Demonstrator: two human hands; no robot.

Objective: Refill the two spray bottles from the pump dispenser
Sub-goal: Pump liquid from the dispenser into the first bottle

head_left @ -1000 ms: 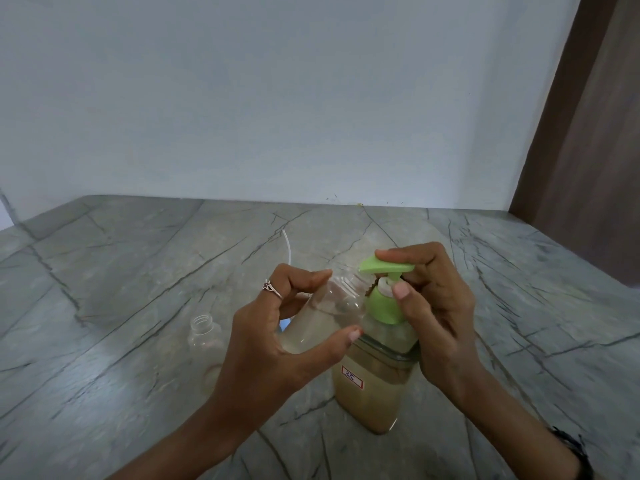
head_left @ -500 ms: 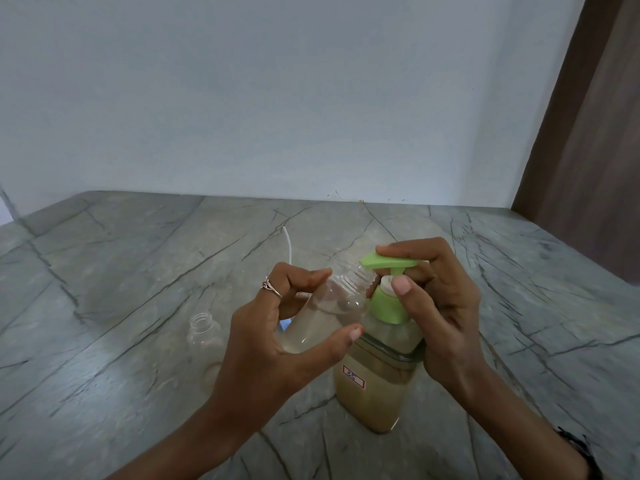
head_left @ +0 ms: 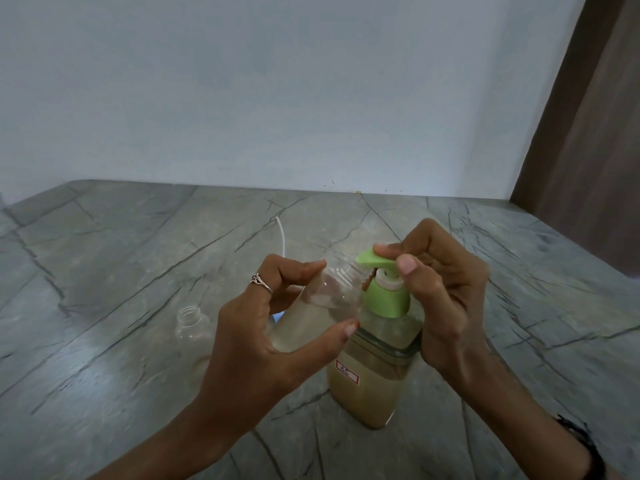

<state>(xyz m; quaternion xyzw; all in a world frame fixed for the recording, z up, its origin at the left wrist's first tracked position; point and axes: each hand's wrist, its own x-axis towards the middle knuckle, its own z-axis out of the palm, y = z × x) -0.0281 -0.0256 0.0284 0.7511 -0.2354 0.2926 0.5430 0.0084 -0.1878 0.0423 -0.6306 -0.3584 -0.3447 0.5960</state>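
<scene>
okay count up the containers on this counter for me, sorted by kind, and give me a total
Small clear plastic spray bottles, caps off: 2, one tilted in the left hand at, one standing on the grey stone counter at
Clear pump dispenser with green pump head: 1, right hand on the pump
Total: 3

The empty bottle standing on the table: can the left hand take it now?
Probably not yet. The left hand already grips a tilted clear bottle at the pump spout. The empty bottle stands close beside it, unobstructed.

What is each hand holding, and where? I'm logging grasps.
Left hand grips the clear bottle around its body; right hand holds the green pump head.
</scene>
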